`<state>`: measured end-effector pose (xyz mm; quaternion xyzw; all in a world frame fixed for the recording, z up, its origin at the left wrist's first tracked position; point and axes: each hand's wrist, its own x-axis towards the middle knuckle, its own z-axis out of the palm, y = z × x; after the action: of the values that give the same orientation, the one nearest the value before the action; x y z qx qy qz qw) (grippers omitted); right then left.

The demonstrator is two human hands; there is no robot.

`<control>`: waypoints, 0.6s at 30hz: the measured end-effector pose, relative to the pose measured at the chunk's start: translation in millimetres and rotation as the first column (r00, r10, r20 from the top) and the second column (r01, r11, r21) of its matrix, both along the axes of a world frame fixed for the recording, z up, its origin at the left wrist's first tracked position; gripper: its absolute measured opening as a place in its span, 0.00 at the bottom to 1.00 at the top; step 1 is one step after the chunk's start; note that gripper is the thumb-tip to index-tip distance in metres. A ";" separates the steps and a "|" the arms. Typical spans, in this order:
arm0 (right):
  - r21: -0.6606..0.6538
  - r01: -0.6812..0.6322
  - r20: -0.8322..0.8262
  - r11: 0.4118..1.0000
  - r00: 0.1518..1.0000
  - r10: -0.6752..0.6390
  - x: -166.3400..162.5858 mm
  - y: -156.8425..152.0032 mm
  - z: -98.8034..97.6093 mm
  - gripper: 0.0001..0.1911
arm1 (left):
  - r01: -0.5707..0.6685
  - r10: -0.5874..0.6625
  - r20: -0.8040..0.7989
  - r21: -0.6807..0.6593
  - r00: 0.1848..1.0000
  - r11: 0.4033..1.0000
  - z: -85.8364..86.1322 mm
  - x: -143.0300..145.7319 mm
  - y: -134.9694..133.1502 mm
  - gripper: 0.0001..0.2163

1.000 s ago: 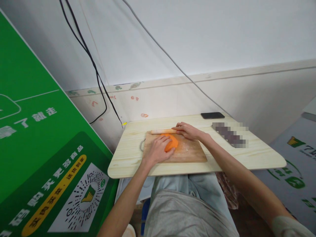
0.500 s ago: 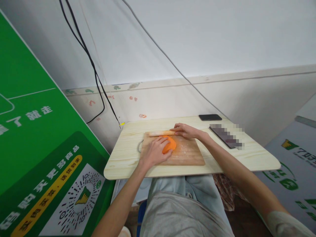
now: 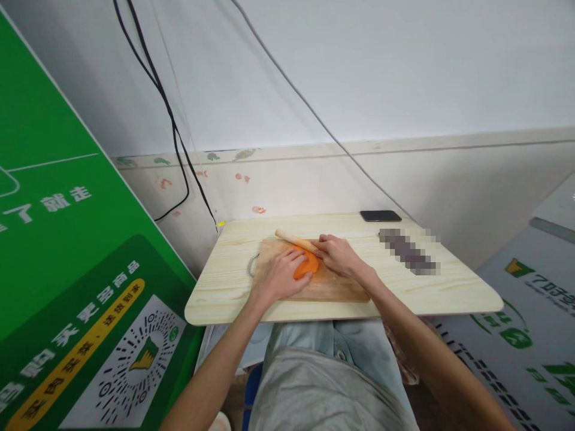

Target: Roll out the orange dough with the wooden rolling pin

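A flat round of orange dough lies on a wooden board. My left hand is over its left side, fingers on the far part and thumb at the near edge, gripping it; the palm hides that side. A thin wooden rolling pin slants across the far edge of the dough, its left end sticking out past the board. Wrapped round the pin's right end is my right hand, closed, covering that end.
The board rests on a pale wood-grain table, with a metal handle at its left. A dark phone lies at the back right, near a blurred-out object. Cables hang along the wall; a green panel stands left.
My right hand has drawn the rolling pin's right end nearer to me, so the pin now slants over the dough's far edge. My left hand stays on the dough.
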<state>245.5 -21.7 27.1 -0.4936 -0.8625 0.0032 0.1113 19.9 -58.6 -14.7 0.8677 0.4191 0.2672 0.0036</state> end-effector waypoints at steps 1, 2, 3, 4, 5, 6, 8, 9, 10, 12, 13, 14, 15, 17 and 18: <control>0.008 0.012 0.016 1.000 1.000 -0.012 -2.8 -2.7 0.9 0.14 | 0.002 -0.002 0.001 0.000 1.000 1.000 -0.2 0.0 0.3 0.14; 0.015 0.018 0.029 1.000 0.999 -0.019 -5.3 -5.0 1.5 0.14 | 0.006 -0.006 0.002 0.002 1.000 1.000 -0.3 0.1 0.6 0.13; 0.021 0.026 0.039 0.999 0.999 -0.027 -7.4 -6.9 1.8 0.14 | 0.009 -0.009 0.004 0.003 1.000 1.000 -0.4 0.3 0.8 0.13; 0.027 0.036 0.048 0.999 0.998 -0.037 -9.2 -8.5 1.8 0.14 | 0.013 -0.013 0.007 0.005 1.000 1.000 -0.4 0.5 1.0 0.13; 0.033 0.047 0.055 0.998 0.997 -0.049 -10.7 -9.7 1.4 0.14 | 0.018 -0.018 0.010 0.006 1.000 1.000 -0.4 0.7 1.1 0.13; 0.037 0.057 0.060 0.998 0.996 -0.059 -11.7 -10.6 0.8 0.14 | 0.023 -0.023 0.013 0.007 1.000 1.000 -0.3 0.8 1.2 0.12; 0.049 0.065 0.062 0.997 0.996 -0.068 -12.4 -11.3 -0.5 0.13 | 0.030 -0.030 0.017 0.008 0.999 1.000 -0.3 1.0 1.4 0.12; 0.053 0.062 0.061 0.997 0.996 -0.065 -12.0 -11.0 -0.9 0.13 | 0.029 -0.029 0.018 0.008 0.999 1.000 -0.5 0.9 1.5 0.12; 0.055 0.054 0.058 0.997 0.997 -0.057 -11.2 -10.2 -1.0 0.13 | 0.025 -0.025 0.017 0.008 1.000 1.000 -0.8 0.7 1.6 0.12; 0.051 0.025 0.052 0.998 0.998 -0.028 -8.4 -7.4 -0.5 0.12 | 0.015 -0.015 0.011 0.008 1.000 1.000 -1.8 0.1 1.9 0.13; 0.046 0.008 0.048 0.999 0.999 -0.010 -6.5 -5.4 0.0 0.12 | 0.011 -0.012 0.006 0.007 1.000 1.000 -2.3 -0.2 1.9 0.13; 0.039 -0.010 0.042 0.999 0.999 0.008 -4.3 -2.9 0.6 0.12 | 0.007 -0.007 0.002 0.006 1.000 1.000 -2.7 -0.5 1.9 0.14; 0.031 -0.029 0.035 0.999 0.999 0.028 -1.8 -0.2 1.1 0.12 | 0.002 -0.002 0.000 0.005 1.000 1.000 -3.0 -0.7 1.8 0.14; 0.016 -0.068 0.018 0.998 0.998 0.068 3.7 6.3 1.3 0.12 | -0.006 0.006 0.000 0.003 1.000 1.000 -3.1 -0.8 1.5 0.15; 0.012 -0.092 0.006 0.996 0.996 0.092 6.7 10.2 1.1 0.13 | -0.009 0.009 0.002 0.001 1.000 1.000 -3.0 -0.8 1.2 0.15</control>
<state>252.2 -11.5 28.2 -0.4526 -0.8847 0.0017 0.1116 19.1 -57.4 -17.7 0.8656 0.4227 0.2684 0.0023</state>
